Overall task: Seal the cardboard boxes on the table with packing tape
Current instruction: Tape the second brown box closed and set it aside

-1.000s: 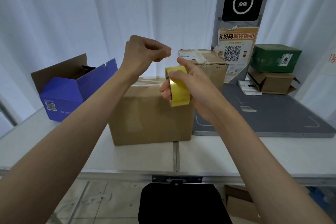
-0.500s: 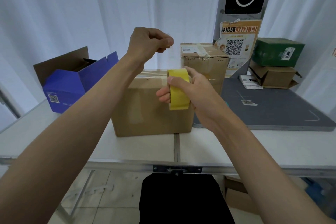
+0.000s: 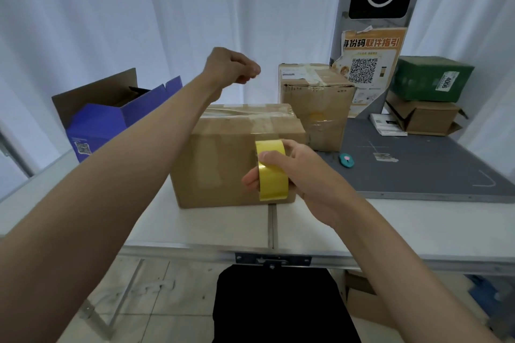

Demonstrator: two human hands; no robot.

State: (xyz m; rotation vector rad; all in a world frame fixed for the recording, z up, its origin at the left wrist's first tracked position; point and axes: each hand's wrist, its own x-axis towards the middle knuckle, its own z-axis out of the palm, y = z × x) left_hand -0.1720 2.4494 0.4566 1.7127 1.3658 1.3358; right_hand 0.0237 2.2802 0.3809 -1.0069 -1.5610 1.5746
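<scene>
The right hand (image 3: 303,175) grips a yellow roll of packing tape (image 3: 271,170) at the centre of the frame, in front of the brown cardboard box (image 3: 223,153) on the white table (image 3: 390,225); the left hand (image 3: 231,68), above the box, has curled fingers, and whether it pinches tape I cannot tell; behind, a second taped carton (image 3: 315,97); at left an open blue box (image 3: 111,120); at right a grey mat (image 3: 418,167) with a small teal cutter (image 3: 346,160) and a green box (image 3: 429,78).
</scene>
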